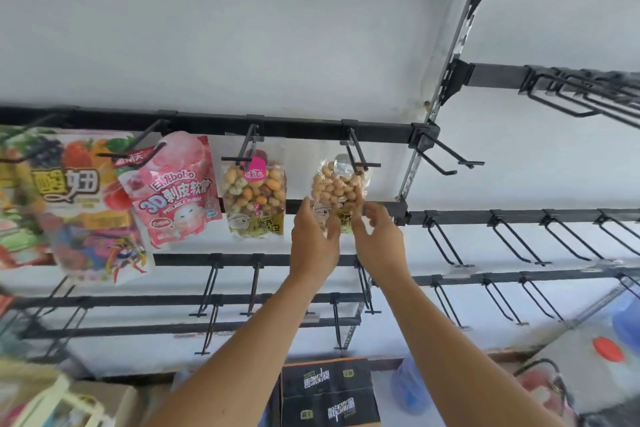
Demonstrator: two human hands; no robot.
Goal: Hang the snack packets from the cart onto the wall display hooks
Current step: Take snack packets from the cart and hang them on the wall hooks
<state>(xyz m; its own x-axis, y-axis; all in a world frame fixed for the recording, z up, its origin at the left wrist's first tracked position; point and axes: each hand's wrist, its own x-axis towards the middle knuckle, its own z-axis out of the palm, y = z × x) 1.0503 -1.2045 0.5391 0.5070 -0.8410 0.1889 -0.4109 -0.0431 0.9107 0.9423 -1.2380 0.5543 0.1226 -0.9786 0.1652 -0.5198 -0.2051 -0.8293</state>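
Observation:
A clear packet of pale coated peanuts (337, 184) hangs by its top hole on a black wall hook (356, 158). My left hand (313, 239) touches the packet's lower left part, fingers fairly straight and thumb spread beside it. My right hand (377, 236) pinches its lower right edge with curled fingers. On the same rail to the left hang a mixed-nut packet (254, 198), a pink gummy packet (176, 191) and a big fruit-print packet (79, 204). The cart is only partly visible at the bottom left (52, 402).
An empty hook (446, 158) juts out at the rail's right end. Several empty hooks (512, 239) line the lower rails and the right-hand section. A black carton (327, 392) and blue water jugs (408, 388) stand on the floor below.

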